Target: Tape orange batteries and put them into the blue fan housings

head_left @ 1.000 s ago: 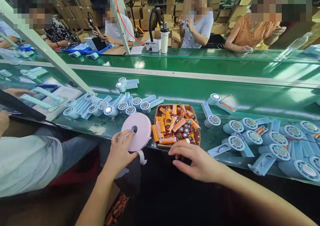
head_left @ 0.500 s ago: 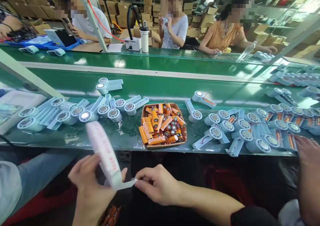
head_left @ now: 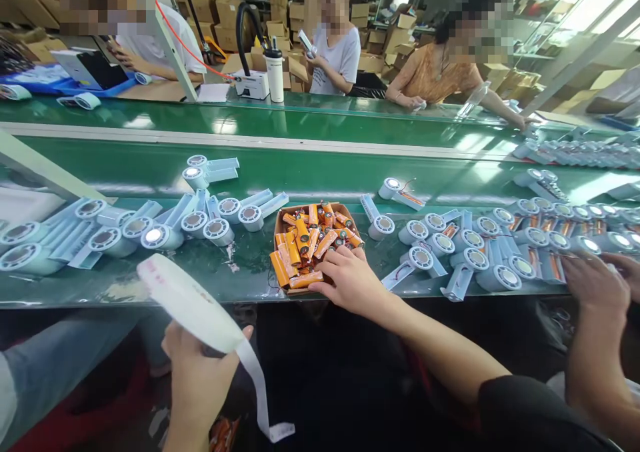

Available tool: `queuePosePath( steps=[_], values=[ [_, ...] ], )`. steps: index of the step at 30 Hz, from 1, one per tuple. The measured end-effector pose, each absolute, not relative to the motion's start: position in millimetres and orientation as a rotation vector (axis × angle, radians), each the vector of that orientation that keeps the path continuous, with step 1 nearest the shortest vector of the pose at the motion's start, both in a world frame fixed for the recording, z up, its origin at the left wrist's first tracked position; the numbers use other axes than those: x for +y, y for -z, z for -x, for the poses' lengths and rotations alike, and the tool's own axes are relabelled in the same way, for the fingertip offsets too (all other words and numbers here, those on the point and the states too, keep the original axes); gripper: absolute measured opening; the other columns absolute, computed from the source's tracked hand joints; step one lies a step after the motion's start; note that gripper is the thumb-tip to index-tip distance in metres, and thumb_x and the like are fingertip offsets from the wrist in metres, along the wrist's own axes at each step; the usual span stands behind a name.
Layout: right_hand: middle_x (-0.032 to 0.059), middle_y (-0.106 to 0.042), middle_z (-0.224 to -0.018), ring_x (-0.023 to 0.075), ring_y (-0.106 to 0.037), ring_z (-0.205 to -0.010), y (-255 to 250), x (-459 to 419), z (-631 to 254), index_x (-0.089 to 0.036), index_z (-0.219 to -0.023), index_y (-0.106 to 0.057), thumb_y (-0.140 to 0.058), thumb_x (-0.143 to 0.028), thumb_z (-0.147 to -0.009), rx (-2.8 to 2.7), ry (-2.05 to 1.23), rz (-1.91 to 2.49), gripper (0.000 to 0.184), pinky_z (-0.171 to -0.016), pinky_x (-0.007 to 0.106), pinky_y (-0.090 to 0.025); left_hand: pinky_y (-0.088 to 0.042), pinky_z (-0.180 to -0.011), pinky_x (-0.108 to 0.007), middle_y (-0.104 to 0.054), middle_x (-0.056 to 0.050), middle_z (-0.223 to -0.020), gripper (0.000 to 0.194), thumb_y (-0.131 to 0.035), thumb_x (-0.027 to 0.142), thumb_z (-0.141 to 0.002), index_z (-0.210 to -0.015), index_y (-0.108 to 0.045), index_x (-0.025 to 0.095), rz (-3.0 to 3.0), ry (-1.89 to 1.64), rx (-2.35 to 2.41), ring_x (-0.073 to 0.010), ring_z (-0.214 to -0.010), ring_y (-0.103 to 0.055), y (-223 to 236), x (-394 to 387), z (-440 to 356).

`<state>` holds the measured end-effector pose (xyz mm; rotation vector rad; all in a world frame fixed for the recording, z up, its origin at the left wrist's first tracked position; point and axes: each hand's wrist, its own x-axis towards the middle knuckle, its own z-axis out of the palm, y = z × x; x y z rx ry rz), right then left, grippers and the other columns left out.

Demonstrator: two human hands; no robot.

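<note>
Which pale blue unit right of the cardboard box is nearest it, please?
It is the pale blue unit whose handle slants up-left; other units right of the box lie farther off.

On the right arm the person wore a black sleeve (head_left: 530, 405), plain and dark all over, its folds too dim to make out. It ended in a loose, rounded edge near the elbow, and from there the slim forearm (head_left: 445, 352) ran bare, narrowing to the wrist and a bare right hand (head_left: 350, 277). Of the other side, only the bare left hand (head_left: 200, 379), its fingers partly hidden, and a short stretch of wrist appeared. Between the arms everything was near black, so clothing could not be told from shadow.
</note>
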<state>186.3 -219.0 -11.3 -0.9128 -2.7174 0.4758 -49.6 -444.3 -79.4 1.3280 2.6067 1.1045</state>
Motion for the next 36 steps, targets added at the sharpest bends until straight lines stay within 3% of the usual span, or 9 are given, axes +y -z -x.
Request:
queuePosePath(
  steps=[5,10,12,16,19,23,27,33,36],
  values=[
    [0.0096,-0.077,-0.125,0.0266,-0.07,-0.119,4,-223,-195,-0.025,-0.116,-0.075,-0.076,-0.04,-0.099,-2.052,-1.087,0.51,0.024,-0.107,0.047,-0.053,-0.056,-0.105,-0.055,-0.054,-0.015,-0.135,0.062,-0.076,0.036,-0.084,-0.142,-0.056,0.028,-1.697,-1.122,2.663,-0.0399,-0.132,-0.049,64,-425,30],
    [0.011,-0.078,-0.124,0.0245,-0.078,-0.107,-36,-227,-212,-0.026,-0.142,-0.059,-0.067,-0.047,-0.104,-1.69,-1.579,0.33,0.045,-0.09,0.04,-0.065,-0.05,-0.101,-0.047,-0.058,-0.016,-0.133,0.06,-0.073,0.019,-0.085,-0.142,-0.057,0.024,-2.255,-0.835,2.635,-0.0345,-0.119,-0.055,41,-412,29],
    [0.0103,-0.079,-0.119,0.0221,-0.079,-0.099,-56,-227,-221,-0.025,-0.149,-0.054,-0.065,-0.041,-0.105,-1.847,-1.485,0.426,0.048,-0.085,0.035,-0.065,-0.048,-0.099,-0.046,-0.059,-0.016,-0.132,0.06,-0.071,0.019,-0.088,-0.146,-0.055,0.024,-2.38,-0.738,2.581,-0.0333,-0.117,-0.057,31,-407,28],
    [0.0019,-0.081,-0.091,0.0175,-0.075,-0.075,-88,-225,-232,-0.024,-0.141,-0.066,-0.071,-0.023,-0.098,-2.407,-1.07,0.582,0.043,-0.076,0.027,-0.059,-0.047,-0.094,-0.046,-0.064,-0.015,-0.133,0.071,-0.07,0.018,-0.091,-0.158,-0.046,0.024,-2.509,-0.662,2.531,-0.0324,-0.114,-0.06,16,-398,24],
    [0.0012,-0.08,-0.085,0.0166,-0.074,-0.072,-89,-219,-231,-0.021,-0.138,-0.071,-0.072,-0.019,-0.096,-2.495,-1.016,0.584,0.042,-0.077,0.026,-0.057,-0.046,-0.094,-0.049,-0.067,-0.013,-0.134,0.079,-0.072,0.02,-0.089,-0.162,-0.042,0.029,-2.618,-0.638,2.484,-0.0328,-0.111,-0.06,13,-394,23],
    [0.001,-0.079,-0.083,0.0187,-0.075,-0.077,-57,-214,-227,-0.018,-0.133,-0.073,-0.077,-0.029,-0.094,-2.044,-1.46,0.629,0.041,-0.077,0.031,-0.061,-0.042,-0.099,-0.059,-0.069,-0.01,-0.132,0.075,-0.074,0.027,-0.086,-0.156,-0.05,0.04,-2.531,-0.571,2.576,-0.0376,-0.111,-0.056,14,-390,18],
    [0.0032,-0.082,-0.097,0.0223,-0.08,-0.088,-10,-232,-213,-0.022,-0.121,-0.073,-0.093,-0.041,-0.078,-1.285,-1.761,0.638,0.051,-0.08,0.035,-0.067,-0.042,-0.093,-0.054,-0.069,-0.014,-0.126,0.072,-0.075,0.04,-0.087,-0.155,-0.052,0.03,-2.566,-0.555,2.611,-0.0359,-0.105,-0.054,13,-384,3],
    [0.0011,-0.082,-0.094,0.0219,-0.081,-0.088,-14,-185,-233,-0.026,-0.106,-0.072,-0.096,-0.043,-0.072,-0.956,-1.492,0.658,0.045,-0.079,0.034,-0.069,-0.042,-0.09,-0.05,-0.069,-0.015,-0.109,0.063,-0.073,0.041,-0.09,-0.147,-0.059,0.021,-2.692,-0.612,2.43,-0.0341,-0.102,-0.054,24,-379,-24],
    [0.0019,-0.08,-0.105,0.021,-0.078,-0.109,-40,-119,-297,-0.029,-0.113,-0.073,-0.084,-0.053,-0.086,-0.989,-1.007,0.697,0.037,-0.095,0.036,-0.067,-0.043,-0.094,-0.055,-0.071,-0.018,-0.118,0.067,-0.07,0.045,-0.086,-0.147,-0.062,0.02,-2.609,-0.401,2.377,-0.0399,-0.111,-0.054,15,-359,-4]
  ],
)
